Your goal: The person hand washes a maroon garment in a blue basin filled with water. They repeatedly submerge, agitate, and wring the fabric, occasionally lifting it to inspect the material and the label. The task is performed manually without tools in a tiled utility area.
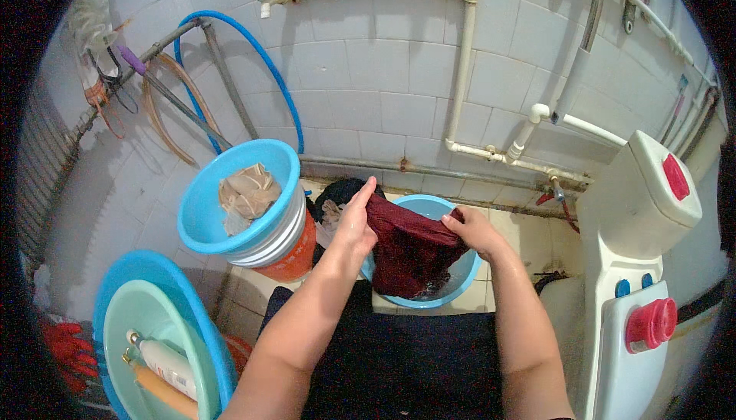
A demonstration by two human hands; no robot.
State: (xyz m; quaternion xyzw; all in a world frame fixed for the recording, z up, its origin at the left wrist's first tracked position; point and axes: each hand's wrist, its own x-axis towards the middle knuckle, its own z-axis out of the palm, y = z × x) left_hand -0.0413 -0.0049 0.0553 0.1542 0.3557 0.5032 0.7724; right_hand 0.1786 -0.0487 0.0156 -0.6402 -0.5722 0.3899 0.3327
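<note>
A wet dark red cloth (410, 247) hangs between both hands above a light blue tub (466, 276) with water in it. My left hand (354, 224) grips the cloth's left upper edge, thumb up. My right hand (473, 230) pinches the right upper edge. The cloth's lower part dips into the tub. A dark garment (337, 190) lies just behind my left hand, against the tub's far rim.
A blue basin (201, 220) holding a beige cloth (245, 194) sits on stacked buckets (287, 247) at left. Green and blue basins (165, 320) with bottles (170, 370) stand at lower left. A white washing machine (636, 266) is on the right. Pipes and a blue hose (268, 63) run along the tiled wall.
</note>
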